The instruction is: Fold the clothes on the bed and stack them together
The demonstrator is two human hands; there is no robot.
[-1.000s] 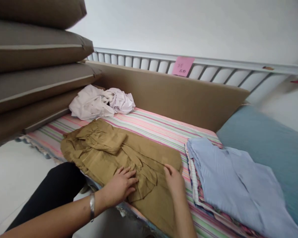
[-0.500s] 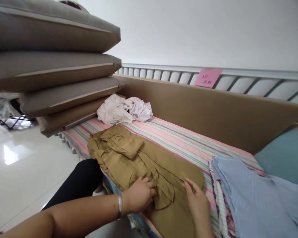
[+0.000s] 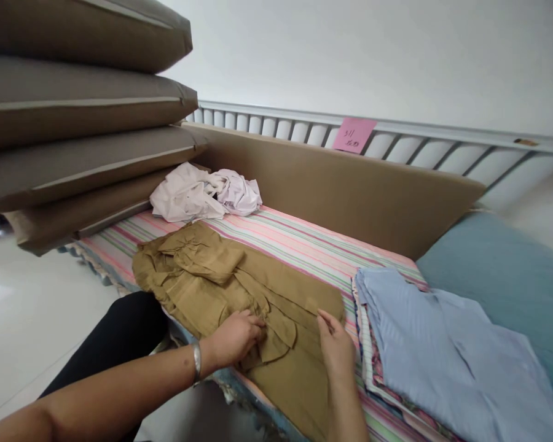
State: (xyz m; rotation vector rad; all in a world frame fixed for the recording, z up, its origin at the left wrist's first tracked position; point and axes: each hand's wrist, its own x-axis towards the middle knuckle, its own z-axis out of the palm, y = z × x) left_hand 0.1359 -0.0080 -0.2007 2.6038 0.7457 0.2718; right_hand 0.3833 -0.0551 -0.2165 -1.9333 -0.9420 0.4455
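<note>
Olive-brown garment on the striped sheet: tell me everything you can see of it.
The olive-brown garment looks like thin fabric, creased, with two gathered parts, perhaps sleeve cuffs, folded on top. It lies flattened lengthwise along the near edge of the striped sheet. The left hand touches its nearer gathered part; the right hand touches it farther right. Its exact type is unclear.

From my remote seat I log: left forearm [image 3: 124, 390] bare, one small round spot near the wrist; a shiny silver-coloured bangle [image 3: 196, 362] circles that wrist. Right forearm [image 3: 348, 408] bare too. Left grip [image 3: 239, 336] and right grip [image 3: 338, 351]: bare-fingered. Leg [image 3: 113, 336] I note in plain, dark black cloth, rounded at the knee.
</note>
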